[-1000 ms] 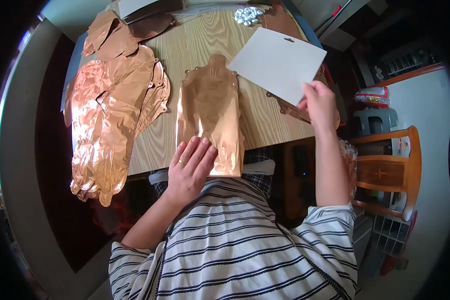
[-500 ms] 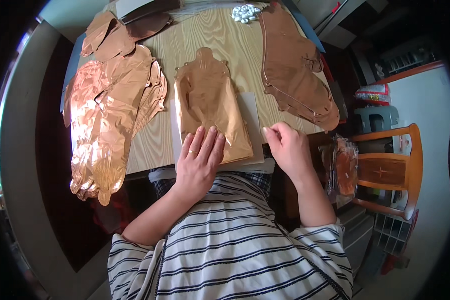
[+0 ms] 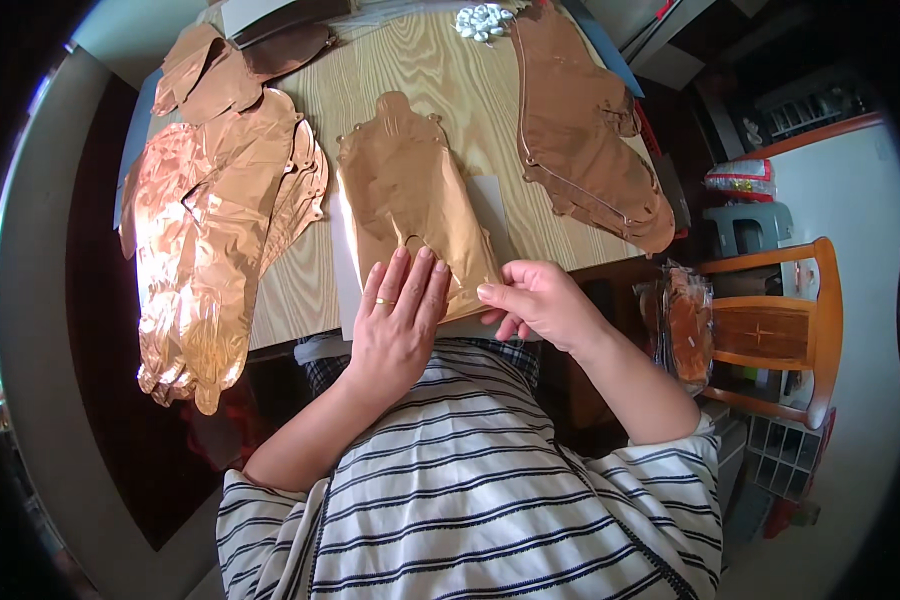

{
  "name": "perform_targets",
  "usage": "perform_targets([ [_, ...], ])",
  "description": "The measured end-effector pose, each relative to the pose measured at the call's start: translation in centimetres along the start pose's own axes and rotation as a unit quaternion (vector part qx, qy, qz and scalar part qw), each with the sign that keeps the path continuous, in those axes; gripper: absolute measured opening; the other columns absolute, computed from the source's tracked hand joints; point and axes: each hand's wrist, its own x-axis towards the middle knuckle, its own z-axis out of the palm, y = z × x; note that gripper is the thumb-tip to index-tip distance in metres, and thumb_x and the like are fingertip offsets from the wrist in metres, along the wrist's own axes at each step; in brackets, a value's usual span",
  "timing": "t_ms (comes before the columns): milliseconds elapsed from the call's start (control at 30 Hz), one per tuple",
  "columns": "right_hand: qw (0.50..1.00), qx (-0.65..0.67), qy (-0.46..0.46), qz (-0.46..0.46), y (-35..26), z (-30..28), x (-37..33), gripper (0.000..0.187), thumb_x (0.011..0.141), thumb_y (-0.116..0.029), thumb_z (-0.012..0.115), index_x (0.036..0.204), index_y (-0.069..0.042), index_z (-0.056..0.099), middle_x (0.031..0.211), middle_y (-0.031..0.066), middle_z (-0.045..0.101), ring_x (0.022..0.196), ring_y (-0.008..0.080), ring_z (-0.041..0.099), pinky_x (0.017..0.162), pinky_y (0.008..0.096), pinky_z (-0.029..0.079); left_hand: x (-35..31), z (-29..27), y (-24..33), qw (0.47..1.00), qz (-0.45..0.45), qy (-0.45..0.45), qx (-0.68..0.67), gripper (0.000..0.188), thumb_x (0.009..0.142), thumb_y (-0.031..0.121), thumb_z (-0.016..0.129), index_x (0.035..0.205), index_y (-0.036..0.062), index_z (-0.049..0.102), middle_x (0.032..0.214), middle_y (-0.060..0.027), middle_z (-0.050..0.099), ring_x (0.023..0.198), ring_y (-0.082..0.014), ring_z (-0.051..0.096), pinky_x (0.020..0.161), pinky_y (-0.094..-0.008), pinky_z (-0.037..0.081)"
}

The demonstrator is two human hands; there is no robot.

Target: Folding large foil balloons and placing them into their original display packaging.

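A flat copper-coloured foil balloon (image 3: 395, 170), folded at its near part, lies on a pale card (image 3: 490, 205) at the table's near edge. My left hand (image 3: 395, 310) rests flat on the balloon's near part, fingers stretched out and a ring on one of them. At the balloon's near right corner, my right hand (image 3: 545, 305) pinches the foil's edge with thumb and fingers; some of those fingertips are hidden under it.
Crinkled foil balloons (image 3: 200, 250) overhang the table's left edge. More flat copper foil (image 3: 580, 130) lies at right. Small white pieces (image 3: 483, 22) are heaped at the far edge. A wooden chair (image 3: 770, 320) with a plastic-wrapped pack (image 3: 685, 330) stands at right.
My right hand has moved left from beside the card and taken hold of the balloon's near right corner. The left hand stays flat on the foil. The view has shifted slightly.
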Motion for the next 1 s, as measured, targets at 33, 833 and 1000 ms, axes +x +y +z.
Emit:
perform_targets([
  [33, 1.000, 0.015, -0.003, 0.007, 0.1, -0.1, 0.2, 0.031, 0.099, -0.033, 0.063, 0.100, -0.003, 0.064, 0.084, 0.0100, 0.072, 0.060, 0.0089, 0.066, 0.050, 0.0175, 0.045, 0.1, -0.1, -0.1, 1.000, 0.002, -0.002, -0.002, 0.049, 0.092, 0.018, 0.062, 0.139, 0.0031, 0.054, 0.141, -0.0164, 0.055, 0.134, -0.0373, 0.049, 0.113, -0.0507, 0.036],
  [833, 0.974, 0.201, -0.080, 0.071, 1.9, -1.4, 1.9, 0.023, 0.100, -0.024, 0.060, 0.097, -0.002, 0.062, 0.093, 0.0132, 0.070, 0.057, 0.0149, 0.068, 0.040, 0.0183, 0.039, 3.3, -2.9, -9.1, 0.670, -0.432, -0.097, -0.596, 0.074, 0.093, 0.008, 0.068, 0.155, 0.0017, 0.026, 0.074, -0.0038, 0.062, 0.060, -0.0085, 0.056, 0.054, -0.0218, 0.044],
  [1000, 0.992, 0.117, -0.008, 0.043, -0.5, -1.8, 2.0, 0.031, 0.100, -0.033, 0.061, 0.098, -0.002, 0.062, 0.083, 0.0059, 0.063, 0.054, 0.0135, 0.066, 0.038, 0.0176, 0.035, 3.9, -3.1, -8.2, 0.686, -0.444, -0.078, -0.571, 0.078, 0.091, 0.005, 0.070, 0.155, 0.0019, 0.027, 0.078, -0.0060, 0.067, 0.061, -0.0075, 0.059, 0.054, -0.0216, 0.044],
])
